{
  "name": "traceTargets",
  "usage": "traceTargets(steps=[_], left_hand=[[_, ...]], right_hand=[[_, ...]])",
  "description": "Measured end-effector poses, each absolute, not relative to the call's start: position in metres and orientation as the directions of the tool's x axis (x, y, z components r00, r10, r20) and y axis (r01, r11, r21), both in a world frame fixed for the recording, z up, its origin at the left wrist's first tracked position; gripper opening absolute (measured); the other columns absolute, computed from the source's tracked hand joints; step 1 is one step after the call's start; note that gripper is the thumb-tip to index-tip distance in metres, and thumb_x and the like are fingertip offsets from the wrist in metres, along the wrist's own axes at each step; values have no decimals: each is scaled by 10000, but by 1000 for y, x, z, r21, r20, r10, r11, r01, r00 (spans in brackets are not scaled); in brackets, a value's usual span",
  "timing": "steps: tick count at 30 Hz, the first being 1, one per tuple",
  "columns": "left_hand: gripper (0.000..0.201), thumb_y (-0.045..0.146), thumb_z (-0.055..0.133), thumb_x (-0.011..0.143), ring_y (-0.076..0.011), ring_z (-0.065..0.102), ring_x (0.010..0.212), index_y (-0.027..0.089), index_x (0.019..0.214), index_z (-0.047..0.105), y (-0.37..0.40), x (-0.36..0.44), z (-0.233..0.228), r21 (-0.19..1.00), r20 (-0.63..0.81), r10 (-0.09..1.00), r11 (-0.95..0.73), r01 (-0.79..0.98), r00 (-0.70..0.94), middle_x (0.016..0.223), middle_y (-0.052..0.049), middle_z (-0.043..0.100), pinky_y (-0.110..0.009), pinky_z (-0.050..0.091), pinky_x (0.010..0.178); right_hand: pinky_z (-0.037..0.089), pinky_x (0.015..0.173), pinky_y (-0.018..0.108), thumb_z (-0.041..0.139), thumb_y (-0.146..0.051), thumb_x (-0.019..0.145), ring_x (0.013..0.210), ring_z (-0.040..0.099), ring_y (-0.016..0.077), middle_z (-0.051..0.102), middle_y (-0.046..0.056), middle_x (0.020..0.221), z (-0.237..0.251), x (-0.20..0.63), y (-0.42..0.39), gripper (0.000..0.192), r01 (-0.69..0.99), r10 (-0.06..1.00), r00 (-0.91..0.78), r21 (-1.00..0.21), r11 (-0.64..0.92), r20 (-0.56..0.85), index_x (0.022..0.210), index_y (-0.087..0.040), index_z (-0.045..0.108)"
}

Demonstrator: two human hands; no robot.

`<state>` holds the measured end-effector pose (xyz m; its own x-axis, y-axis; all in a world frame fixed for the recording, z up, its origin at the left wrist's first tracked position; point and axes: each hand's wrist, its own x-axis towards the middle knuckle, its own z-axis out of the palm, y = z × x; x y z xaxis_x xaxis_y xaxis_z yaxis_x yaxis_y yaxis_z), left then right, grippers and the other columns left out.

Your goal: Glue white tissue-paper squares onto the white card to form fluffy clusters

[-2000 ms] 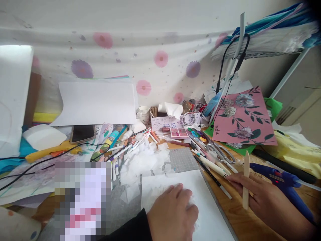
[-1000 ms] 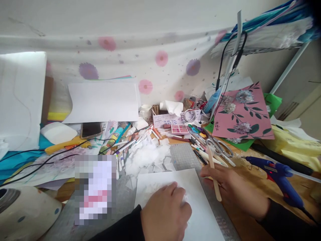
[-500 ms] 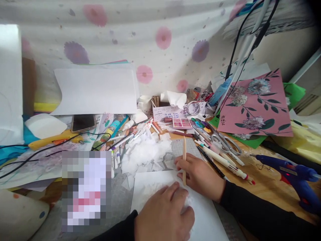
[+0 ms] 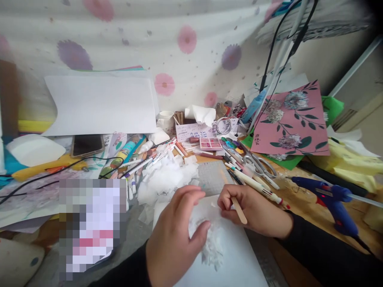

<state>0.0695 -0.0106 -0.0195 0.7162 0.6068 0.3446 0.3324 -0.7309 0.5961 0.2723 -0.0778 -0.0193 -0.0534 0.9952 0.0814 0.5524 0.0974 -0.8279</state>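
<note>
My right hand [image 4: 254, 209] is closed around a wooden craft stick [image 4: 239, 211], whose rounded end points down and to the right. A small pale bit shows by its fingertips, too blurred to name. My left hand [image 4: 176, 235] hovers with thumb and curved fingers apart, holding nothing I can see. Under and beside it, a cluster of crumpled white paper pieces [image 4: 213, 249] like a ruffled flower lies on a white sheet [image 4: 239, 259]. The left hand hides part of this cluster. Beyond the sheet spreads a heap of loose white paper pieces [image 4: 167, 175].
A blue glue gun [image 4: 332, 203] lies at the right, a yellow one [image 4: 50, 167] at the left. Scissors [image 4: 259, 161], markers [image 4: 239, 173] and a pink paint palette [image 4: 211, 143] crowd the back. A pink flower picture [image 4: 299, 127] leans at the right.
My left hand has lifted off the paper cluster and opened, showing more of it. In my right hand the craft stick has swung from upright to slanting down right. The view has shifted slightly.
</note>
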Motion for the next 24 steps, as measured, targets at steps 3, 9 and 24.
traceTargets(steps=[3, 9, 24], left_hand=[[559, 206, 620, 772, -169, 603, 847, 256, 1299, 440, -7, 72, -20, 660, 125, 596, -647, 382, 793, 1157, -55, 607, -349, 508, 805], [144, 186, 503, 824, -123, 578, 641, 225, 760, 626, -8, 75, -21, 635, 14, 485, -680, 367, 874, 700, 45, 611, -227, 438, 609], [294, 386, 380, 946, -163, 580, 738, 235, 766, 557, 3, 73, -41, 565, 123, 487, -751, 342, 865, 766, 17, 595, -261, 458, 681]], right_hand=[[406, 529, 178, 557, -231, 756, 547, 440, 72, 528, -47, 646, -17, 266, -91, 178, 538, 994, -83, -836, 109, 77, 677, -212, 399], [418, 593, 208, 620, -154, 731, 623, 528, 111, 591, -16, 689, -29, 260, -101, 45, 725, 990, -117, -674, 142, 82, 745, -178, 585], [417, 547, 306, 553, -421, 807, 600, 635, 230, 666, 41, 656, -28, 401, -242, 242, 726, 702, 688, -159, -670, 184, 817, -197, 642]])
